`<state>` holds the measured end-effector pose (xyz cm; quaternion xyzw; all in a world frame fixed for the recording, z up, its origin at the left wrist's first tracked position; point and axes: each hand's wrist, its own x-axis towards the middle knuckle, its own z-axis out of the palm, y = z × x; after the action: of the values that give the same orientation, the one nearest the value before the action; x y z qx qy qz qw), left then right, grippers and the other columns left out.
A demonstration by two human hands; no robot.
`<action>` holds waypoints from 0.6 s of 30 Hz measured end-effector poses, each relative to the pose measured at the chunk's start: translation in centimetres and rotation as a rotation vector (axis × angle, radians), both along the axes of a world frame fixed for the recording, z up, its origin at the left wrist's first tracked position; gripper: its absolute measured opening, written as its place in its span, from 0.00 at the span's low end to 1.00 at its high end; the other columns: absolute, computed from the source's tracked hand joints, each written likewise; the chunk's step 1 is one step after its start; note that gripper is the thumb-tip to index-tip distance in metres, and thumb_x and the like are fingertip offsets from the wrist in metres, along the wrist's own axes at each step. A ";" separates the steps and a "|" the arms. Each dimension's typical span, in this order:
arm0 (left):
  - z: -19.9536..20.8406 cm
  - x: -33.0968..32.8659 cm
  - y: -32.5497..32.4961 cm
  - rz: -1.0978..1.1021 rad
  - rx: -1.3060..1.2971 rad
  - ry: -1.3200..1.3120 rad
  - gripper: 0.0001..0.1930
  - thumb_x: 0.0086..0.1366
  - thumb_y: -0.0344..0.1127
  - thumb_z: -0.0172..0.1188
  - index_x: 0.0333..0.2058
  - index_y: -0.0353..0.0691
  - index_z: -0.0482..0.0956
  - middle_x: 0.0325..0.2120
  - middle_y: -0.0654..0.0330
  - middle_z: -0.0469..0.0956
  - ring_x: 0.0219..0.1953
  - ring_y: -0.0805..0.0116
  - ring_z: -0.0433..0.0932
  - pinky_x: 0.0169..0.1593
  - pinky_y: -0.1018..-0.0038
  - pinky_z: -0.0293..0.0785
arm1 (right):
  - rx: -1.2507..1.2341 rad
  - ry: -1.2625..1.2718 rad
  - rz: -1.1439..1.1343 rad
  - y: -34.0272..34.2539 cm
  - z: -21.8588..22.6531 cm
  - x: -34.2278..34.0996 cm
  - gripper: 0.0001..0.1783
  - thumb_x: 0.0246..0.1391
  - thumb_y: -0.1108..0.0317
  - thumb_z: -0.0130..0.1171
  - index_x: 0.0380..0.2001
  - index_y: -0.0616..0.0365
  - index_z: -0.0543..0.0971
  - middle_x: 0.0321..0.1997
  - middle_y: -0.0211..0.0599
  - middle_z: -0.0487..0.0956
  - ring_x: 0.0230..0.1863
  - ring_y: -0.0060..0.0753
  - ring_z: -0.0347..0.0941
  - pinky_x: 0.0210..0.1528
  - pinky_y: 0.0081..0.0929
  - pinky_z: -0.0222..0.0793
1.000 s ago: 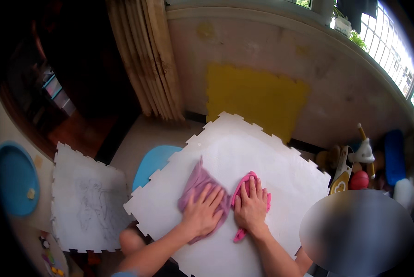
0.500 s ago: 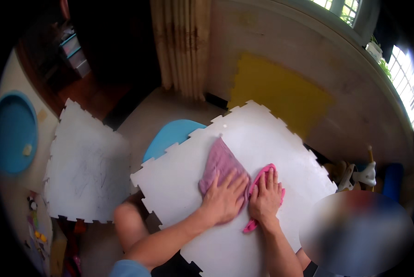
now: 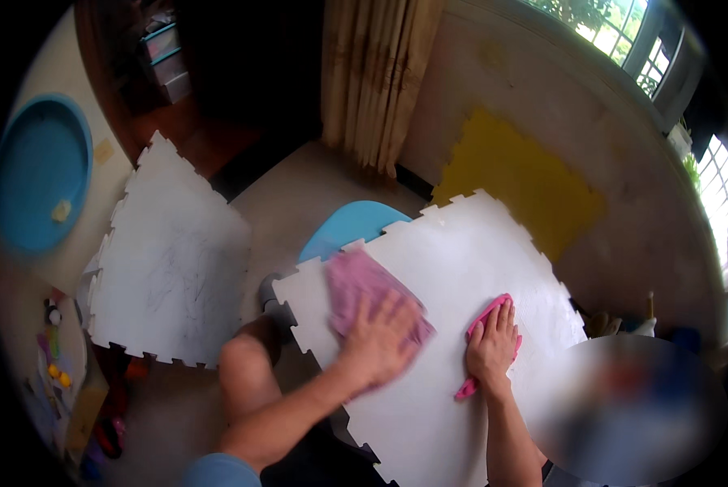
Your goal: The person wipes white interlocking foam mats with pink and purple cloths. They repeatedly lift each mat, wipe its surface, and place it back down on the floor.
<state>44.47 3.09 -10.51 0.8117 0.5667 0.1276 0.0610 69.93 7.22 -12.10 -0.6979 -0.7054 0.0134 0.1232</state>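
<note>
A large white foam mat tile (image 3: 453, 243) with toothed edges lies in front of me. My left hand (image 3: 380, 341) rests flat on a mauve cloth (image 3: 360, 280), fingers spread, pressing it to the tile near its left edge. Motion slightly blurs the cloth and this hand. To the right, my right hand (image 3: 494, 349) lies with fingers outstretched over a bunched bright pink cloth (image 3: 466, 390). That cloth's edges show around the fingers and below the wrist side; the rest is hidden under the palm.
Under the tile's far left edge a blue rounded surface (image 3: 352, 227) shows. Another white toothed tile (image 3: 169, 268), with dark scribbles, stands at left. Beyond it is a blue basin (image 3: 43, 174). A yellow tile (image 3: 518, 178) leans on the wall; a blurred patch covers the lower right.
The view has shifted. My left hand has slid the mauve cloth leftward across the tile, closer to its left edge. My right hand stays on the pink cloth in about the same place.
</note>
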 end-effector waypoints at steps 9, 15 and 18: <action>-2.2 -8.4 -5.1 0.071 0.017 0.055 0.35 0.70 0.55 0.54 0.72 0.48 0.65 0.75 0.61 0.58 0.77 0.49 0.50 0.73 0.36 0.45 | -0.017 -0.029 -0.006 -0.1 0.1 0.5 0.36 0.68 0.56 0.47 0.69 0.75 0.63 0.76 0.75 0.52 0.77 0.77 0.46 0.77 0.59 0.45; -0.2 -11.2 4.2 0.116 0.053 -0.003 0.33 0.72 0.50 0.50 0.71 0.42 0.65 0.73 0.57 0.63 0.75 0.52 0.57 0.76 0.42 0.44 | 0.010 -0.019 0.034 0.3 -0.5 0.4 0.35 0.68 0.56 0.48 0.69 0.74 0.64 0.77 0.72 0.53 0.77 0.77 0.47 0.77 0.59 0.45; -0.2 -11.5 6.9 0.099 -0.037 0.008 0.32 0.75 0.48 0.46 0.73 0.42 0.62 0.74 0.57 0.60 0.76 0.55 0.55 0.78 0.48 0.43 | 0.023 -0.074 0.090 0.3 -0.2 1.0 0.35 0.68 0.57 0.47 0.70 0.72 0.63 0.78 0.68 0.54 0.77 0.73 0.50 0.76 0.58 0.48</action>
<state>32.98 10.00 -10.70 0.7819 0.6087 0.1167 0.0674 70.92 7.55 -12.31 -0.6638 -0.7404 -0.0152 0.1044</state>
